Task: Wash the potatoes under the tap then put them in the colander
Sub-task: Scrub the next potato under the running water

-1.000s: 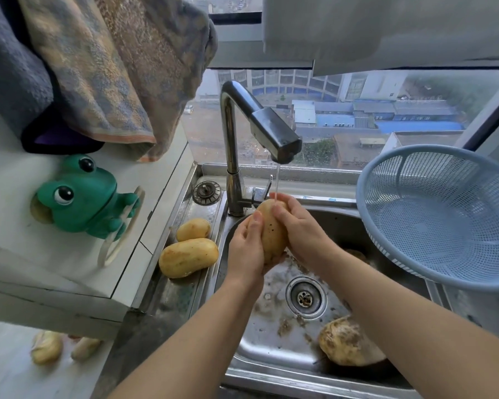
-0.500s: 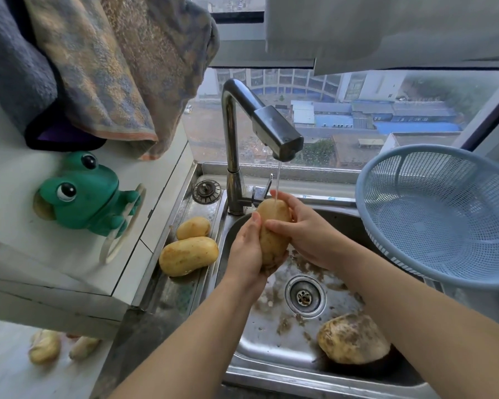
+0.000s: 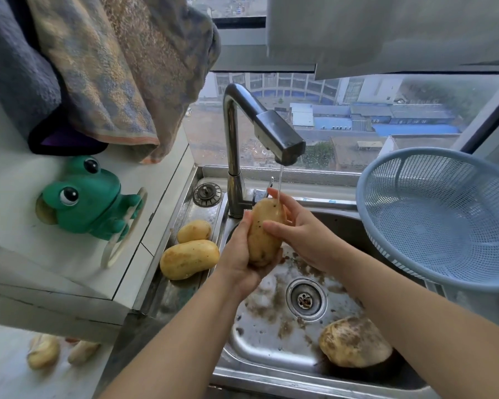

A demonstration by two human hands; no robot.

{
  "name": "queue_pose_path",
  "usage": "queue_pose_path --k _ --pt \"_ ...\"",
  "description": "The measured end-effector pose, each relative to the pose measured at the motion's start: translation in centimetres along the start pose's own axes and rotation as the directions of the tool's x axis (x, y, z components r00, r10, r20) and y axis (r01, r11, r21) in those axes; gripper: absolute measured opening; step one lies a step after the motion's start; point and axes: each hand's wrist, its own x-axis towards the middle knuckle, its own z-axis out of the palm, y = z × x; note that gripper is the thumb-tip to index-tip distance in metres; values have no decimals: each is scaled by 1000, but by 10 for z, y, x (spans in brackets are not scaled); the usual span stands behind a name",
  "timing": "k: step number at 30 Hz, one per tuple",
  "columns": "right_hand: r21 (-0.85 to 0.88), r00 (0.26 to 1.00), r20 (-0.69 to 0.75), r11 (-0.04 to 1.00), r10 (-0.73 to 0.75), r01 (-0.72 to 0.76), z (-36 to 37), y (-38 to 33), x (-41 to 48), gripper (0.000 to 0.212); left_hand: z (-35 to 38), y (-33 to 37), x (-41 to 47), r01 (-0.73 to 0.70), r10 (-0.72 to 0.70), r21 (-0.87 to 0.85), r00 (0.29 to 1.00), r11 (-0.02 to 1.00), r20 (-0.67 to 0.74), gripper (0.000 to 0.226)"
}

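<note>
I hold a long yellow potato (image 3: 262, 234) upright under a thin stream from the tap (image 3: 274, 133). My left hand (image 3: 239, 254) cups it from below and the left, fingers curled round it. My right hand (image 3: 303, 228) wraps its right side, thumb across the front. A dirty potato (image 3: 355, 342) lies in the sink (image 3: 271, 349) at the front right. Two clean-looking potatoes (image 3: 189, 259) (image 3: 194, 231) rest on the ledge left of the sink. The blue colander (image 3: 444, 214) stands tilted at the right, with nothing in it.
A green frog holder (image 3: 84, 197) sticks to the white wall at the left, under hanging towels (image 3: 98, 67). Dirt flecks surround the sink drain (image 3: 305, 299). A spare drain plug (image 3: 207, 194) lies behind the ledge potatoes. Pale items (image 3: 43, 352) lie on the floor at lower left.
The potato has turned more upright in my hands. My right hand has slid from its top to its right side, thumb now across the front.
</note>
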Motion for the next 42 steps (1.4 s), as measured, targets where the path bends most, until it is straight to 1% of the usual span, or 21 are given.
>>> queue_pose_path --k 2,3,6,7,9,11,14,15,17,20,23,24,26,28,29,30,31,34,36,40,42 --pt "-19 999 -53 1000 -10 9 3 -3 0 64 4 -1 -1 61 -60 -12 998 998 30 47" --pt "-51 994 -104 998 -35 30 5 -5 1 55 5 -1 -1 85 -84 -21 995 996 50 48" --pt "-162 959 -256 983 -124 84 14 -9 6 16 4 -1 2 122 -120 -30 990 992 68 49" --pt "-171 945 -299 981 -135 86 16 -8 7 12 4 0 3 119 -119 -14 991 993 58 49" --pt "-158 929 -352 985 -117 64 18 -5 10 19 4 -1 6 86 -89 104 996 991 20 45" --pt "-128 920 -381 991 -90 43 19 -2 9 27 5 -2 4 14 -20 239 1000 971 21 36" --pt "-10 919 -392 999 -40 39 16 -1 7 36 2 -4 -1 -137 73 413 983 900 166 24" --pt "30 924 -383 999 -16 30 15 -1 7 37 0 -4 -2 -175 80 453 972 874 220 24" --pt "130 947 -316 991 54 -13 14 -3 6 35 -6 -2 -2 -213 88 481 959 851 269 38" --pt "313 983 -76 940 167 -135 5 -7 1 35 -12 1 -1 -217 87 454 954 864 288 44" --pt "290 971 107 928 213 -235 -9 -18 -6 46 -17 1 0 -217 80 449 950 867 303 55" --pt "251 968 123 938 216 -241 -12 -22 -7 47 -18 1 0 -220 78 458 948 861 308 59" --pt "122 977 66 970 202 -208 -13 -28 -8 43 -15 0 -2 -241 88 500 947 832 309 57" --pt "-38 985 -87 988 146 -150 -7 -29 -5 28 -11 -2 -2 -317 165 544 936 777 309 48" --pt "-80 981 -159 989 112 -126 -4 -28 -4 21 -9 -3 -3 -351 200 552 928 756 315 45" --pt "-91 977 -192 990 90 -109 -4 -27 -3 19 -8 -2 -3 -369 218 553 922 747 321 45" --pt "-73 981 -171 992 91 -104 -6 -26 -2 24 -8 -1 -4 -371 216 547 920 751 327 48" --pt "101 984 65 980 166 -171 -21 -28 -3 52 -15 4 -8 -324 154 521 927 790 342 61" --pt "190 964 196 957 181 -218 -30 -29 -4 56 -19 6 -10 -290 104 516 927 806 360 61" --pt "166 920 360 960 154 -226 -36 -28 -5 63 -22 2 -11 -190 41 393 933 900 357 59" --pt "151 933 341 972 119 -179 -29 -25 -5 66 -20 0 -13 -115 4 295 936 949 352 59"
